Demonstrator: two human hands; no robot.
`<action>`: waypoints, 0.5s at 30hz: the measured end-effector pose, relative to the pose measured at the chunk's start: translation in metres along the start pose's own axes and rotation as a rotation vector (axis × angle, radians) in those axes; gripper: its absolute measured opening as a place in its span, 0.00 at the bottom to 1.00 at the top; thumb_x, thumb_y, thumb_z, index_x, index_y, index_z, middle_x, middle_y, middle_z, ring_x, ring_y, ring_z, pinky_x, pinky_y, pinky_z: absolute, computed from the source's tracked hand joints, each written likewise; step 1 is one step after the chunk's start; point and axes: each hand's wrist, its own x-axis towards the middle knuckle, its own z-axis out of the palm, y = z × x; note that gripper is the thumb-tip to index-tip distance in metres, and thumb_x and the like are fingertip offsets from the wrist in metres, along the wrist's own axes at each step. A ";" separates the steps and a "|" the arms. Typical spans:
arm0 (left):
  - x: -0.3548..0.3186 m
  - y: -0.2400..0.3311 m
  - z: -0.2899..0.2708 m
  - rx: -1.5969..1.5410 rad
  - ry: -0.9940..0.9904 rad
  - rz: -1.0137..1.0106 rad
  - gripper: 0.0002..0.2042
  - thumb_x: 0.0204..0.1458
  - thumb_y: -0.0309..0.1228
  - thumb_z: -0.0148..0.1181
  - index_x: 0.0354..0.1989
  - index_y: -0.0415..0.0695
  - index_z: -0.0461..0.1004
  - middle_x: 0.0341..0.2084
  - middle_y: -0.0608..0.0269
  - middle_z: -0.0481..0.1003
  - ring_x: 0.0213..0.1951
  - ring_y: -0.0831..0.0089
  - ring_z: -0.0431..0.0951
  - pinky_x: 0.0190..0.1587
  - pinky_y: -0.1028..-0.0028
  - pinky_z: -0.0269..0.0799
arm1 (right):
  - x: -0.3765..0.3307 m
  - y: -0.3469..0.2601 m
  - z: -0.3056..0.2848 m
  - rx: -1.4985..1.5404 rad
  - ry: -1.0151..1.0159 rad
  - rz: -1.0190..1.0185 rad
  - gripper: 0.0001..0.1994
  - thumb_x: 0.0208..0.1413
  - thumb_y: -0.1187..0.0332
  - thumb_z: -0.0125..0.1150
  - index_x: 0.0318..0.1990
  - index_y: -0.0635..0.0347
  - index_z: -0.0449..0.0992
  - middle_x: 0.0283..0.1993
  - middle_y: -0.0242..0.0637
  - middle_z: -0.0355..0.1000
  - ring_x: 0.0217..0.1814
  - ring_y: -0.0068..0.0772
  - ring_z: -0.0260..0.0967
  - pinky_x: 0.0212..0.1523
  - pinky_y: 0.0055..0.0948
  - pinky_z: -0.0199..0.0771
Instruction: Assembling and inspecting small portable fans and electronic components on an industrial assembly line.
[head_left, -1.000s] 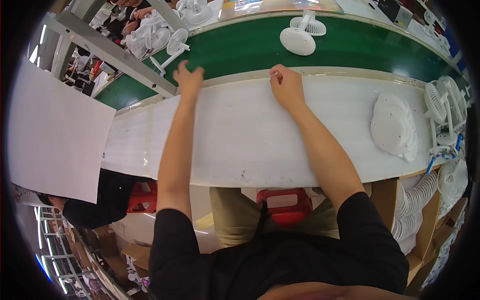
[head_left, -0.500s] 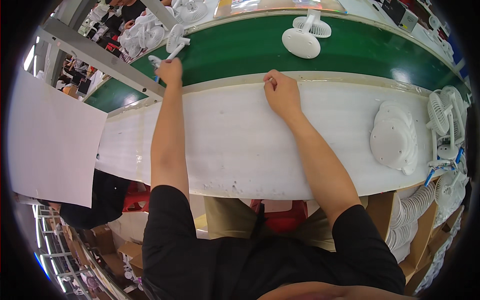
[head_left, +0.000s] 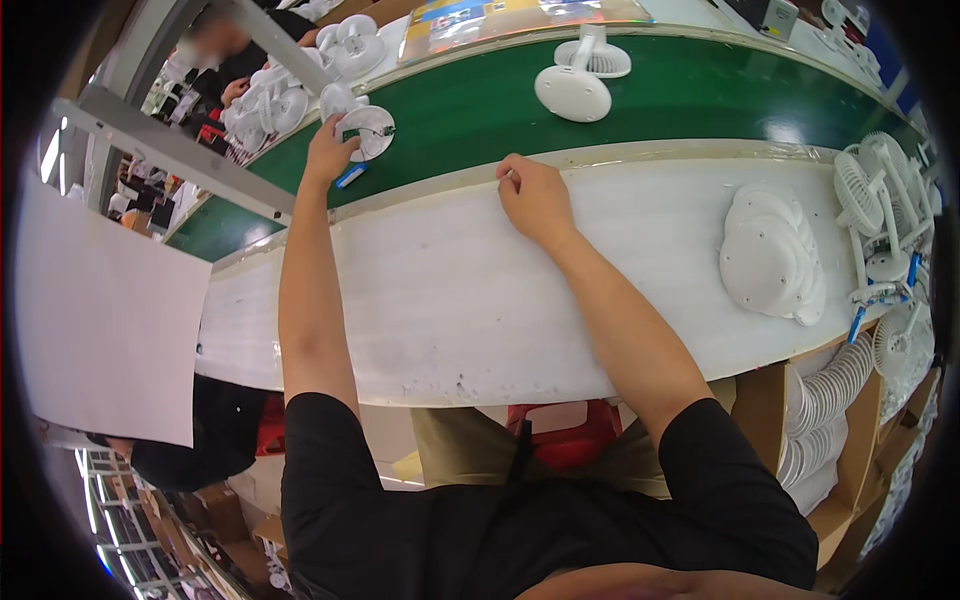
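My left hand [head_left: 330,152] is closed on a small white fan [head_left: 372,130] over the green belt at the far left. The fan's round base faces me, its hollow underside showing some wiring. A blue battery [head_left: 351,176] hangs below that base. My right hand [head_left: 537,200] rests at the far edge of the white table, fingers curled together; whatever they may hold is hidden. Beyond it, another white fan [head_left: 572,94] lies on the belt with its closed base toward me. To the right is an overlapping pile of white round base covers [head_left: 768,255].
The green belt [head_left: 690,100] runs along the white table's [head_left: 450,300] far side. A grey metal frame [head_left: 170,150] and a white panel [head_left: 110,310] stand at left. Several fans [head_left: 880,200] crowd the right end, above a box of white discs [head_left: 815,420]. Another person works at far left.
The fan in my left hand has turned, so its hollow base and the blue battery now show. My right hand stays curled at the table's edge. The whole view has shifted slightly.
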 end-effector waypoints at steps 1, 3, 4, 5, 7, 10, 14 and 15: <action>0.001 0.006 0.001 0.107 -0.116 0.021 0.18 0.48 0.26 0.58 0.50 0.39 0.75 0.37 0.57 0.79 0.35 0.67 0.77 0.39 0.71 0.72 | -0.001 0.001 0.000 -0.005 0.004 0.003 0.05 0.50 0.75 0.55 0.33 0.58 0.76 0.22 0.32 0.70 0.24 0.32 0.63 0.28 0.29 0.64; 0.001 0.022 0.000 0.214 -0.236 0.051 0.19 0.49 0.26 0.59 0.51 0.39 0.74 0.38 0.58 0.79 0.35 0.69 0.77 0.39 0.72 0.72 | -0.002 0.003 0.001 -0.010 0.016 0.013 0.05 0.50 0.75 0.55 0.33 0.58 0.75 0.22 0.32 0.70 0.24 0.32 0.63 0.28 0.29 0.64; -0.001 0.032 -0.001 0.115 -0.240 -0.014 0.18 0.50 0.26 0.58 0.51 0.39 0.73 0.39 0.57 0.78 0.36 0.70 0.77 0.39 0.73 0.72 | -0.002 0.003 0.003 -0.015 0.010 0.014 0.05 0.50 0.75 0.54 0.33 0.58 0.76 0.22 0.32 0.70 0.24 0.32 0.63 0.28 0.30 0.65; -0.004 0.044 -0.006 0.017 -0.241 -0.077 0.17 0.52 0.26 0.58 0.51 0.39 0.73 0.39 0.57 0.78 0.36 0.71 0.76 0.39 0.74 0.73 | -0.001 0.001 0.004 -0.017 0.004 0.013 0.05 0.50 0.75 0.54 0.33 0.58 0.76 0.22 0.33 0.70 0.24 0.32 0.63 0.28 0.30 0.65; -0.010 0.066 -0.015 -0.175 -0.240 -0.209 0.16 0.54 0.27 0.58 0.52 0.38 0.71 0.41 0.57 0.77 0.37 0.72 0.76 0.39 0.76 0.73 | 0.002 0.000 0.007 -0.021 -0.010 0.008 0.05 0.50 0.75 0.54 0.33 0.58 0.76 0.23 0.34 0.71 0.24 0.33 0.63 0.28 0.31 0.65; -0.033 0.105 -0.029 -0.622 -0.133 -0.382 0.14 0.57 0.27 0.56 0.51 0.38 0.70 0.41 0.56 0.76 0.37 0.72 0.76 0.39 0.77 0.73 | 0.011 0.004 0.009 0.023 0.010 0.002 0.06 0.51 0.75 0.53 0.34 0.58 0.76 0.23 0.33 0.70 0.24 0.31 0.63 0.28 0.30 0.65; -0.093 0.178 -0.045 -1.259 0.049 -0.491 0.10 0.62 0.29 0.53 0.49 0.40 0.68 0.39 0.56 0.74 0.37 0.71 0.76 0.39 0.76 0.75 | 0.023 0.021 0.011 0.157 0.039 -0.013 0.06 0.51 0.76 0.53 0.34 0.58 0.76 0.23 0.33 0.70 0.24 0.28 0.64 0.27 0.27 0.65; -0.114 0.196 -0.047 -1.326 0.063 -0.475 0.12 0.62 0.29 0.52 0.52 0.39 0.66 0.43 0.55 0.73 0.41 0.71 0.76 0.42 0.73 0.75 | 0.029 0.034 0.011 0.249 0.052 0.000 0.06 0.51 0.76 0.52 0.34 0.58 0.77 0.23 0.32 0.70 0.24 0.27 0.64 0.27 0.26 0.64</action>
